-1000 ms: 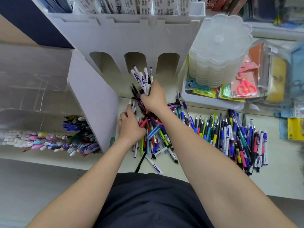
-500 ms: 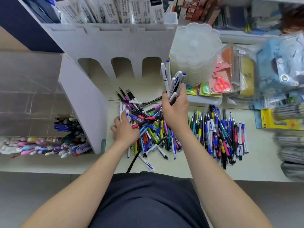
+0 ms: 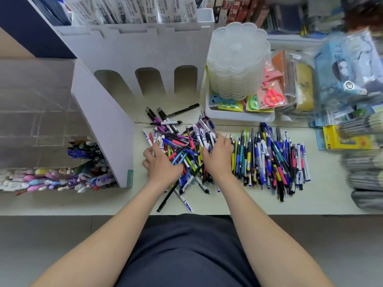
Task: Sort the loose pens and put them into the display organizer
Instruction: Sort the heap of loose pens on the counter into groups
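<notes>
Pale counter (image 3: 124, 201) mid-frame carries the jumbled heap of multicoloured plastic pens (image 3: 182, 156), probably light, stiff and slippery, below the white arched cardboard organizer (image 3: 149, 54); left hand (image 3: 161, 164) rests loose-fingered there, right hand (image 3: 217, 158) clasps a white-and-blue pen bunch (image 3: 204, 134), best gripped mid-barrel.

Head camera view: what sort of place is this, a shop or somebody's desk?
Probably a stationery shop: a heap of loose pens lies on the counter before a white display organizer, and carded scissors stand in a white tray beside it.
</notes>
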{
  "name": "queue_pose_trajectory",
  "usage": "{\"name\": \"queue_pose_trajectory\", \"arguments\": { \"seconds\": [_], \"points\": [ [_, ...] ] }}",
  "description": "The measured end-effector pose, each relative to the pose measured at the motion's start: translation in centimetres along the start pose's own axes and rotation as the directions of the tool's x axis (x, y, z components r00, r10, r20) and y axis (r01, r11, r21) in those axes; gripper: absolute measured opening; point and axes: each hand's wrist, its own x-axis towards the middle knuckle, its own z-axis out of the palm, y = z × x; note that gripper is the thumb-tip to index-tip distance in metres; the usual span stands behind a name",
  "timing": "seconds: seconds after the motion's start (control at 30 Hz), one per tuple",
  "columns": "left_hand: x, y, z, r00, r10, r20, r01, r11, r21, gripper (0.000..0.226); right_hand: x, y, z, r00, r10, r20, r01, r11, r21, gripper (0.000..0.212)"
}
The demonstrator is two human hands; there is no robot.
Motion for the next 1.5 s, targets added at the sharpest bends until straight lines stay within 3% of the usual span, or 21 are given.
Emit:
{"name": "queue_pose_trajectory", "arguments": {
  "seconds": [0.1,0.27,0.4,0.43,0.5,0.57,0.63,0.77,0.87,1.1,1.27,1.4,1.5],
  "points": [
    [-0.3,-0.7,-0.1,0.999,0.025,-0.045,-0.016,0.98,0.2,0.096,-0.7,0.5,-0.1,0.999,-0.038,-0.02,0.038,0.999,0.017,0.068],
    [-0.5,-1.4,-0.4,0.999,0.049,-0.024,-0.036,0.915,0.402,0.115,-2.3,1.3,-0.9,0.995,-0.074,-0.073,0.086,0.982,0.171,0.055],
    [-1.3,-2.2,0.1,0.998,0.044,-0.036,-0.021,0.876,0.482,0.128,-4.3,2.2,-1.6,0.961,-0.197,-0.192,0.216,0.973,0.08,0.032],
    [-1.4,-2.4,0.3,0.997,0.048,-0.052,-0.016,0.869,0.495,0.135,-4.8,2.2,-1.8,0.965,-0.211,-0.155,0.221,0.974,0.052,0.024],
    [-1.4,-2.8,0.6,0.999,0.023,-0.042,0.0,0.884,0.467,0.155,-5.9,1.7,-1.8,0.981,-0.175,0.079,0.178,0.983,-0.037,0.017],
    [-1.2,-3.1,0.5,1.0,-0.027,-0.01,0.029,0.922,0.385,0.167,-6.9,1.0,-0.9,0.926,-0.11,0.36,0.2,0.954,-0.224,0.027],
    [-0.9,-3.2,0.2,0.999,-0.051,-0.001,0.049,0.956,0.289,0.162,-7.8,0.5,0.5,0.864,-0.053,0.5,0.275,0.883,-0.38,0.036],
    [-0.2,-3.7,-0.1,0.998,-0.051,-0.045,0.053,0.997,0.062,0.129,-8.6,0.5,2.7,0.842,-0.044,0.538,0.314,0.85,-0.423,0.041],
    [0.0,-4.0,-0.2,0.999,-0.027,-0.037,0.028,0.999,0.04,0.119,-8.8,0.2,2.7,0.818,-0.029,0.574,0.315,0.858,-0.406,0.031],
    [-1.2,-4.7,0.5,0.995,-0.018,0.098,-0.015,0.943,0.332,0.166,-6.2,-1.7,-5.5,0.67,0.215,0.711,0.098,0.923,-0.372,0.022],
    [-1.1,-5.3,1.5,0.998,0.048,0.03,-0.054,0.963,0.265,0.153,-4.9,-0.9,-9.0,0.8,0.246,0.547,-0.101,0.954,-0.282,0.027],
    [-1.2,-5.6,1.6,0.994,0.108,-0.011,-0.101,0.962,0.253,0.141,-4.5,0.7,-7.3,0.975,0.145,0.168,-0.125,0.985,-0.123,0.028],
    [-1.2,-5.6,1.6,0.99,0.127,-0.052,-0.114,0.97,0.213,0.128,-4.6,1.9,-5.0,0.997,0.073,-0.028,-0.076,0.99,-0.119,0.021]
  ]
}}
